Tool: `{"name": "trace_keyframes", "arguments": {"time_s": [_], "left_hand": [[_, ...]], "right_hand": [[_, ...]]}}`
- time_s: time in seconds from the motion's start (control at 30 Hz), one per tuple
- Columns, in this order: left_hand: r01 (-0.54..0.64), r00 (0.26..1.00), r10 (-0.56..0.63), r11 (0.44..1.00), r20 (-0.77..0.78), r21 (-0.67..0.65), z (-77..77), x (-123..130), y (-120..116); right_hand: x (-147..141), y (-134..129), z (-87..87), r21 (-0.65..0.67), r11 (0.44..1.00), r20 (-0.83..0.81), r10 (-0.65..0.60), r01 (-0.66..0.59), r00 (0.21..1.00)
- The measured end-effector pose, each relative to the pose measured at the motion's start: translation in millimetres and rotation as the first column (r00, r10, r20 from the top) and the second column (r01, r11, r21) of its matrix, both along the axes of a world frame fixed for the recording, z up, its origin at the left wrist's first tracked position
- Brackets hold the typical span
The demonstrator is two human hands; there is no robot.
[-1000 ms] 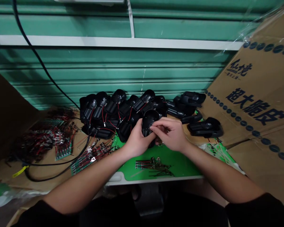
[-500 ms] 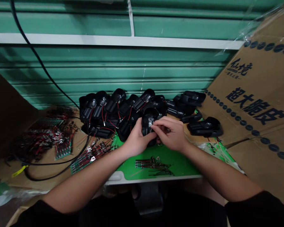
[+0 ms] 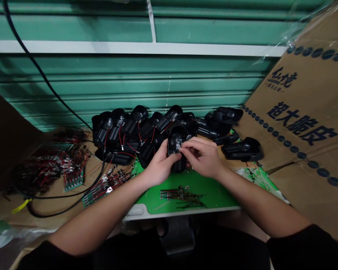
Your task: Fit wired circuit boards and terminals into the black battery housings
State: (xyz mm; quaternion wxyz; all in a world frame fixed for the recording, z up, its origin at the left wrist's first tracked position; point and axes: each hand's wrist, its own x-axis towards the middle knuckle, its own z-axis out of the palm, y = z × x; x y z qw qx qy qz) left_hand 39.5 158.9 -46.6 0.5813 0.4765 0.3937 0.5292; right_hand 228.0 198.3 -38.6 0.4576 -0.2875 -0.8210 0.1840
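One black housing [image 3: 175, 140], gripped by the left hand [image 3: 161, 164] behind the desk's [image 3: 214, 189] near edge, seemingly receives the right hand's [image 3: 203, 155] pinched shiny piece [image 3: 179, 144]; precise seating likely needed next.

Right hand [image 3: 205, 156] hides part of the black housing's [image 3: 174, 138] four-o'clock side from me. Carton [image 3: 304, 150], three o'clock: frame-cropped.

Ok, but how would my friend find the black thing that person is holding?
Look for the green tabletop below the green slatted wall. Over its far part, the left hand holds a black case, with the right hand close against it. Similar black cases lie beyond, but this is the only one held in a hand.
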Motion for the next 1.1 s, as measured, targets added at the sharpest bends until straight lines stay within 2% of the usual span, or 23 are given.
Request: {"name": "trace_keyframes", "arguments": {"time_s": [0.37,0.63,0.77,1.1], "left_hand": [[-0.028,0.998,0.030,0.999,-0.053,0.043,4.7,2.0,-0.2],[0.075,0.990,-0.056,0.985,0.129,-0.153,8.1,8.3,-0.6],[0.036,0.989,-0.013,0.988,0.147,-0.153,8.9,9.1,1.1],[0.079,0.981,-0.053,0.988,0.186,-0.134,10.1,7.9,0.0]], "right_hand": [[-0.3,-1.8,0.3,0.051,0.999,-0.006,-0.006,0.006,1.000],[-3.8,-4.3,-1.4,0.121,0.991,-0.028,0.062,-0.058,0.998],[-5.0,-3.8,-0.7,0.152,0.983,-0.027,0.113,-0.108,0.993],[-2.9,-1.1,1.0,0.195,0.978,0.003,0.078,-0.077,0.997]]}}
